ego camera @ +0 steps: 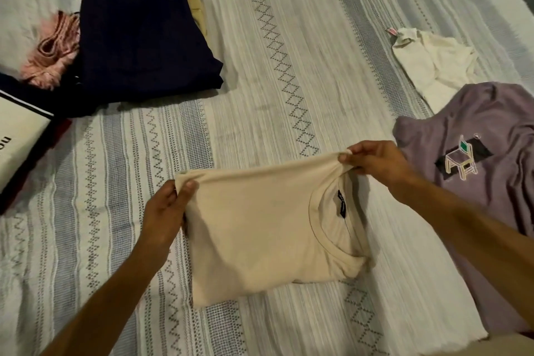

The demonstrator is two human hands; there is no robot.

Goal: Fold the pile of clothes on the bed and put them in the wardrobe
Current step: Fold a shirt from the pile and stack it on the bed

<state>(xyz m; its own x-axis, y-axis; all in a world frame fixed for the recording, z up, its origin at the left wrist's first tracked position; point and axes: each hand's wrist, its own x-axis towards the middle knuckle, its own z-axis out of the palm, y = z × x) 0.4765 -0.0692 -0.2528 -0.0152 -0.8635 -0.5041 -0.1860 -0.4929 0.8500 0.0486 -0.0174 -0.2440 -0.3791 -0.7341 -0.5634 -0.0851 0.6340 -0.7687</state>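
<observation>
**Folding the cream T-shirt, far edge lifted by both corners**

Pinching the far edge of the cream T-shirt [260, 228], your hands are well apart, one at each corner. Your left hand [164, 211] clamps the left corner between thumb and curled fingers; your right hand [375, 162] grips the right corner just above the collar. Held this way, the cloth is stretched taut between the two grips, so the edge stays straight, which looks like preparation for bringing it over in one even fold. The near half of the shirt lies flat on the bed [289, 37] at lower centre of the frame, already narrowed, with the neckline and its dark label turned to the right.

Judging by this, you are on the last fold or two of this garment, and the pile is partly done. Folded pieces sit at upper left: a navy garment [138, 37] on top of a tan one, with a pink fluffy item [52, 52] touching its left side. At the right edge a purple printed T-shirt [476, 153] lies spread and unfolded, just beside your right wrist, with a white garment [433, 66] above it, also unfolded.

Open bedspread runs through the centre and upper middle, giving you room to lay the fold down. Keep your right elbow from dragging the purple shirt. The wardrobe is not in view.
</observation>
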